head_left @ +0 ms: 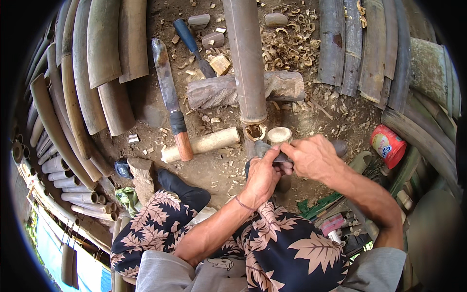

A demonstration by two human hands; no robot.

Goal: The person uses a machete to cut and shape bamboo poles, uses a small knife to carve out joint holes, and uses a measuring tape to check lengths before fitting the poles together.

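In front of my lap, my left hand [259, 179] and my right hand [315, 158] come together with fingers closed around a dark grey, flat, blade-like piece [263, 147]. My fingers cover most of it, so I cannot tell its exact kind. Just beyond it is the hollow, rough-cut end of a thick bamboo pole [247, 68]. That pole stretches away from me and rests across a short rough log [211, 91]. Beside its open end, close to my right fingers, sits a pale round-topped piece [279, 136].
Left of the pole lie a large knife [168, 85], a peeled bamboo length [214, 142] and a blue-handled chisel [187, 37]. Curled shavings [294, 48] cover the ground. Bamboo pieces [103, 41] line both sides. A red packet [387, 146] lies at the right.
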